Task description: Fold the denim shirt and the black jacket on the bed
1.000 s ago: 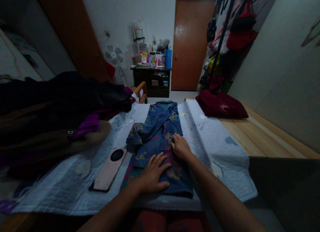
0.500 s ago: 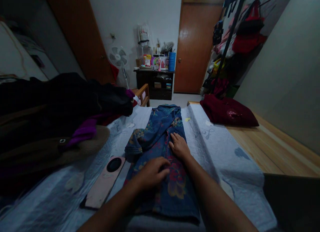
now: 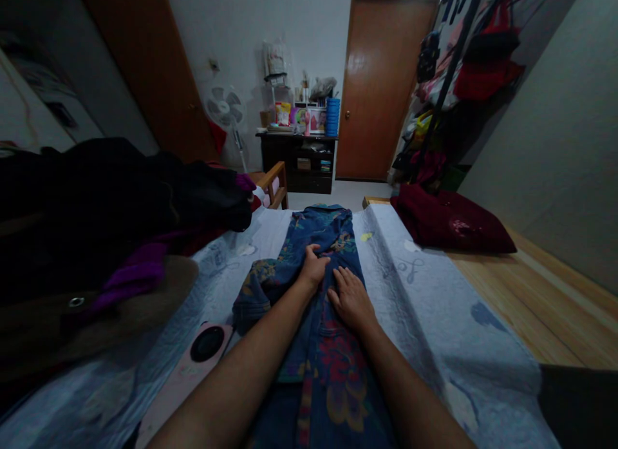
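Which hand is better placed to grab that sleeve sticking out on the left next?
Probably your left hand: it's nearer the sleeve. Your right hand rests on the flowered garment near its right edge, with the left hand in between.

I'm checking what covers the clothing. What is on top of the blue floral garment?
The left hand and right hand are over the garment; the left forearm crosses it too. Fabric beneath them is hidden.

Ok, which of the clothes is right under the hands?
The blue floral garment in the middle: the left hand and right hand are over it. The maroon one lies apart, right; the dark pile, left.
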Tool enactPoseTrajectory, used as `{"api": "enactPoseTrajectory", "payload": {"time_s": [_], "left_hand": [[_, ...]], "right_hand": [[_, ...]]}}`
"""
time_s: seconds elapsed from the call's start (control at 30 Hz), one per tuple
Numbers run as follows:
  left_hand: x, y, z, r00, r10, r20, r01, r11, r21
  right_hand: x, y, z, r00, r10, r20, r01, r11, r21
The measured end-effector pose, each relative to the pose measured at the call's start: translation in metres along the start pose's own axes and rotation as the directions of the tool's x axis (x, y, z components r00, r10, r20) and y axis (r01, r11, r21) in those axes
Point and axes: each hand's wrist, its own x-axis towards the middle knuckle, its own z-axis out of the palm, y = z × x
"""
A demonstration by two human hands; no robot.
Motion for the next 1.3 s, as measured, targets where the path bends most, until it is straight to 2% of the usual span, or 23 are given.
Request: {"api": "enactPoseTrajectory", "payload": {"time_s": [0.07, 0.17, 0.23, 0.33, 0.4, 0.5, 0.57, 0.63, 0.7, 0.73, 0.83, 0.93, 1.1, 1.2, 1.3], "left_hand": [[0.005, 0.001, 0.003, 0.998, 0.041, -0.037, -0.039, 0.999, 0.034], [0.008, 0.001, 0.001, 0.976, 0.213, -0.038, -0.193, 0.939, 0.284], [0.007, -0.001, -0.003, 0.954, 0.301, 0.016, -0.262, 0.801, 0.538], [0.001, 0.000, -0.009, 0.967, 0.246, 0.064, -0.184, 0.508, 0.841], [-0.005, 0.006, -0.009, 0.977, 0.199, 0.072, -0.139, 0.349, 0.927], [-0.014, 0.020, -0.002, 0.967, 0.221, 0.125, -0.179, 0.245, 0.953], [-0.018, 0.023, 0.005, 0.937, 0.273, 0.217, -0.286, 0.245, 0.926], [-0.017, 0.015, 0.010, 0.884, 0.309, 0.351, -0.435, 0.264, 0.861], [-0.014, -0.001, 0.012, 0.848, 0.268, 0.457, -0.523, 0.293, 0.800], [-0.013, -0.010, 0.012, 0.850, 0.225, 0.477, -0.526, 0.306, 0.793], [-0.010, -0.034, 0.011, 0.869, 0.180, 0.460, -0.494, 0.314, 0.810], [-0.011, -0.041, 0.010, 0.870, 0.211, 0.446, -0.492, 0.319, 0.810], [-0.007, -0.028, 0.007, 0.875, 0.242, 0.419, -0.484, 0.388, 0.785], [-0.002, -0.020, 0.007, 0.878, 0.258, 0.403, -0.478, 0.419, 0.772], [0.000, -0.020, 0.010, 0.874, 0.291, 0.390, -0.480, 0.384, 0.789]], "right_hand": [[0.000, 0.000, 0.000, 1.000, 0.001, 0.003, -0.001, 1.000, 0.004], [-0.001, 0.000, -0.002, 1.000, 0.010, 0.004, -0.010, 1.000, 0.007], [0.000, -0.001, -0.003, 1.000, 0.018, 0.013, -0.018, 1.000, 0.009], [0.000, -0.001, -0.003, 0.999, 0.025, 0.048, -0.026, 0.999, 0.025], [0.001, 0.000, -0.001, 0.998, 0.027, 0.060, -0.029, 0.999, 0.043], [0.000, 0.004, 0.004, 0.999, 0.025, 0.026, -0.027, 0.995, 0.095], [0.000, 0.010, 0.008, 0.999, 0.032, -0.039, -0.026, 0.989, 0.147], [0.000, 0.015, 0.013, 0.991, 0.058, -0.120, -0.034, 0.980, 0.195], [0.001, 0.021, 0.018, 0.979, 0.087, -0.184, -0.045, 0.974, 0.221], [0.001, 0.023, 0.020, 0.974, 0.101, -0.202, -0.054, 0.973, 0.225], [0.004, 0.028, 0.025, 0.972, 0.136, -0.192, -0.093, 0.972, 0.217], [0.012, 0.033, 0.024, 0.978, 0.175, -0.112, -0.153, 0.971, 0.183], [0.044, 0.045, 0.015, 0.979, 0.198, 0.040, -0.200, 0.977, 0.077], [0.067, 0.052, 0.013, 0.978, 0.198, 0.064, -0.200, 0.979, 0.030], [0.088, 0.057, 0.014, 0.975, 0.215, 0.050, -0.216, 0.976, 0.019]]}}
